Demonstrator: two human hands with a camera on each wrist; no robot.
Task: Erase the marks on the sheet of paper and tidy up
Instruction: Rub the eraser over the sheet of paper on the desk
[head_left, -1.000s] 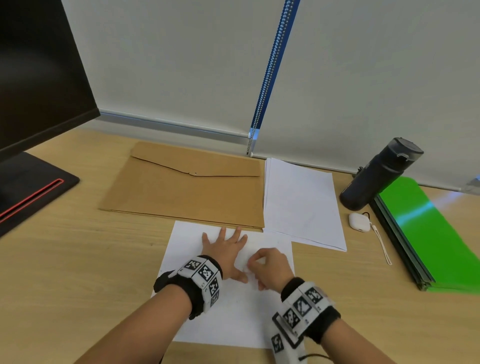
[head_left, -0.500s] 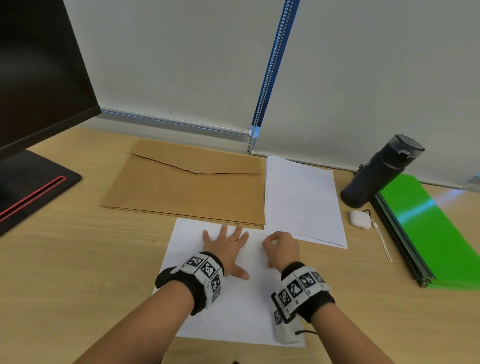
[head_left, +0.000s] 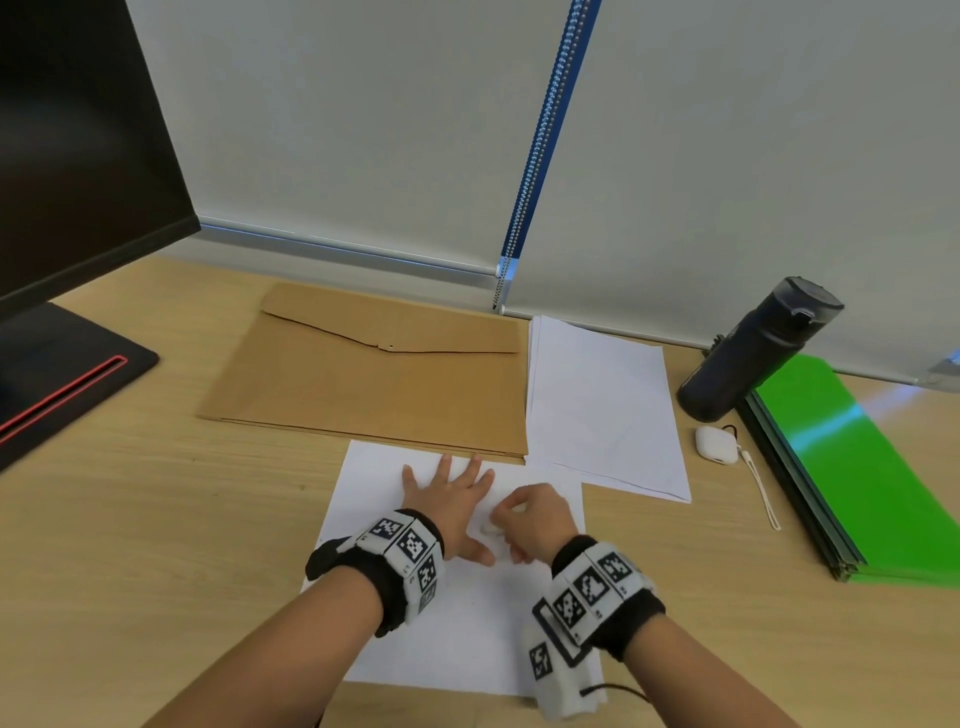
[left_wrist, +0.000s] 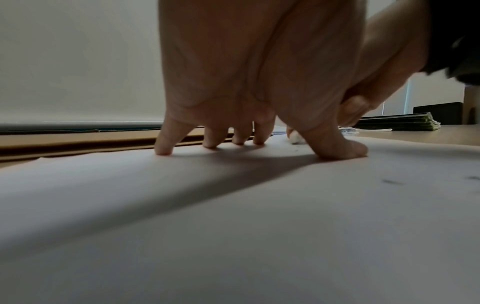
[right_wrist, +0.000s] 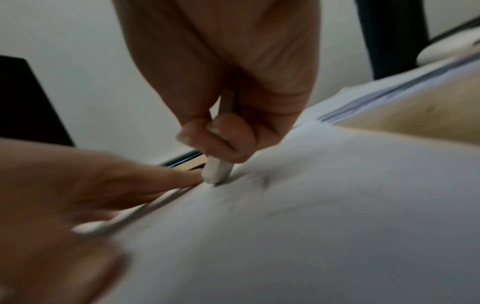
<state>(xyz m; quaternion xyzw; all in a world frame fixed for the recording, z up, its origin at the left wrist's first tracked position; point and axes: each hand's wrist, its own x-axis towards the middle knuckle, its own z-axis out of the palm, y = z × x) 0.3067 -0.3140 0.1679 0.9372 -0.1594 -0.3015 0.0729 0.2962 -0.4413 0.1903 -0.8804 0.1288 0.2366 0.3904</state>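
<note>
Head view: the sheet of paper (head_left: 467, 613) lies on the wooden surface (head_left: 156, 545), its long axis running near to far, its far edge just short of the brown envelope (head_left: 374, 374). The left hand (head_left: 449, 506) lies flat on the sheet's far half with fingers spread wide, pinning it. The right hand (head_left: 535, 522), just to its right, pinches a small white eraser (head_left: 489, 530) against the paper. A stack of white paper (head_left: 597, 405) and a dark bottle (head_left: 753, 353) sit far right.

Left wrist view: the fingertips (left_wrist: 163, 151) and thumb press on the sheet; faint dark marks (left_wrist: 392, 182) remain to the right.

Right wrist view: the eraser (right_wrist: 217, 171) stands nearly upright, long axis tilted slightly, its lower end on the paper beside smudged grey marks (right_wrist: 265, 182).

The erasing step looks to be in hand. The next move probably calls for rubbing toward the remaining marks while the left hand holds the sheet steady.
</note>
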